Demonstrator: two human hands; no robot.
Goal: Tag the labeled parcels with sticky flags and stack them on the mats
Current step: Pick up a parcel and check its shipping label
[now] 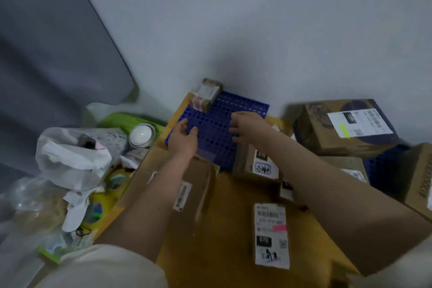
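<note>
In the head view both hands reach over the blue perforated plastic mat [217, 128] against the wall, the left hand [183, 138] and right hand [247, 125] hovering with fingers loosely curled, pinching nothing I can make out, likely squaring the mat for stacking. Two small brown cardboard parcels [205, 94] sit stacked on its far corner. The large brown cardboard parcel with a white label and pink sticky flag [271, 234] lies nearest, apparently waiting its turn.

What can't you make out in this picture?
- Head view: the print on the pink-flagged label is too blurred to read.
- The box on the right is cut off by the frame edge.
- The right hand hides its own fingertips, so its hold on the blue mat is unclear.
- The small parcels on the mat are too blurred to show any flags.
</note>
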